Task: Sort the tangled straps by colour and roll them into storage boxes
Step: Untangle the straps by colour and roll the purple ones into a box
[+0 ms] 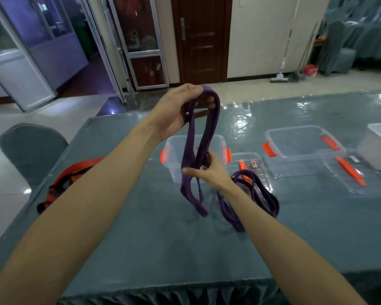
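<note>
Over the near box, purple strap: hanging in long loops, its long axis running nearly upright from the raised hand down to lower bends that are dangling just above the worktop.
Left hand: gripping the top bend of the loops with fingers curled round it, sitting highest and farthest out.
Right hand: pinching the strands together lower down, closer to the body, thumb lying across the front.
Near box: standing open right behind the hanging loops; the right hand is sitting nearer its rim.
Judgement: rolling is looking like the step in hand, and the lower hand seems better placed to be winding up along that upright line.
Other straps: a second purple bundle is lying just right of the box, partly over a clear lid; orange straps are lying well to the left.
</note>
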Motion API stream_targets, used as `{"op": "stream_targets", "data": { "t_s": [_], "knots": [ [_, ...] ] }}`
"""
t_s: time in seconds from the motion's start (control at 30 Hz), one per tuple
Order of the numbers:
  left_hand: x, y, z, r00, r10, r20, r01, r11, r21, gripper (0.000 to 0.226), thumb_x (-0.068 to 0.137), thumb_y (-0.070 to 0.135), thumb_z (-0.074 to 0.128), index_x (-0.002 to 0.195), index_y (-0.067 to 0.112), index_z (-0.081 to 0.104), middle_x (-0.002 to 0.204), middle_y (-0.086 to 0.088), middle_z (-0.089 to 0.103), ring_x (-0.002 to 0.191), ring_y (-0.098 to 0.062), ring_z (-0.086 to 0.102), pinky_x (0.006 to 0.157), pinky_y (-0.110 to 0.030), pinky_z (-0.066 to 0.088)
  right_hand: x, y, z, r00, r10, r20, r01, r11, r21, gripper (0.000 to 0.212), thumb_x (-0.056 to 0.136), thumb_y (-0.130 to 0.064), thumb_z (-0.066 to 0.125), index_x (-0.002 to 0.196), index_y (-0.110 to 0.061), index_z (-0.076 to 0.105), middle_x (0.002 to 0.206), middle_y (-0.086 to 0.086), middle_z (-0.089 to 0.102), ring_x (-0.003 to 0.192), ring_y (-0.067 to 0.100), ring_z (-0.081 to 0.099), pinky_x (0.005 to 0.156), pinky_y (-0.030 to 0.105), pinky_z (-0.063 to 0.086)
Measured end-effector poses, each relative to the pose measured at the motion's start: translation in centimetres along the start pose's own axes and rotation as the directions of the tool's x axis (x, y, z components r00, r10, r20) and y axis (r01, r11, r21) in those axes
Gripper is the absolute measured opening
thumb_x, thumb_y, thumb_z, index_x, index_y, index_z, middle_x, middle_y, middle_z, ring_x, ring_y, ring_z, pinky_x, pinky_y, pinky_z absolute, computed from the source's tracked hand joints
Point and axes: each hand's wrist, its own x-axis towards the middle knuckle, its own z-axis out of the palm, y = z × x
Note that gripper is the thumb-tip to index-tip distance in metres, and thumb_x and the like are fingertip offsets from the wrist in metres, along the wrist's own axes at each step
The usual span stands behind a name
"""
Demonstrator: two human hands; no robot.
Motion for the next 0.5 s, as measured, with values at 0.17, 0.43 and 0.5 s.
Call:
{"op": "stream_targets", "data": {
  "t_s": [0.17, 0.43, 0.5],
  "knots": [
    [2.0, 1.9, 3.4, 0.997, 0.079, -0.02, -0.08, 0.991, -0.103, 0.015, 0.108, 0.008, 0.057, 0.113, 0.0, 0.069, 0.122, -0.024, 0.073, 0.124, -0.041, 0.068, 0.114, -0.055, 0.053, 0.1, 3.0, -0.3, 0.992, 0.115, -0.044, -0.114, 0.993, 0.034, 0.042, 0.077, -0.02, 0.098, 0.11, -0.009, 0.073, 0.103, 0.011, 0.081, 0.1, 0.027, 0.078, 0.093, 0.049, 0.064],
    [-0.6, -1.8, -5.3, 0.812, -0.002, -0.584, 0.409, 0.715, 0.566, 0.027, 0.107, 0.036, 0.064, 0.101, 0.013, 0.077, 0.075, -0.006, 0.079, 0.08, -0.029, 0.074, 0.085, -0.045, 0.056, -0.4, 4.9, -12.1, 0.977, 0.183, 0.107, -0.153, 0.957, -0.246, 0.018, 0.089, -0.022, 0.084, 0.102, -0.015, 0.074, 0.08, 0.019, 0.077, 0.063, 0.022, 0.074, 0.067, 0.045, 0.063],
    [-3.5, -6.1, -8.2, 0.752, -0.235, -0.616, 0.627, -0.031, 0.778, 0.026, 0.1, 0.033, 0.074, 0.11, 0.009, 0.079, 0.102, -0.017, 0.081, 0.101, -0.036, 0.074, 0.091, -0.042, 0.057, 0.4, 3.9, -15.1, 0.979, 0.167, 0.114, -0.097, 0.883, -0.459, 0.024, 0.081, -0.029, 0.086, 0.098, -0.016, 0.075, 0.082, 0.016, 0.077, 0.062, 0.024, 0.073, 0.068, 0.047, 0.063]
  ]
}}
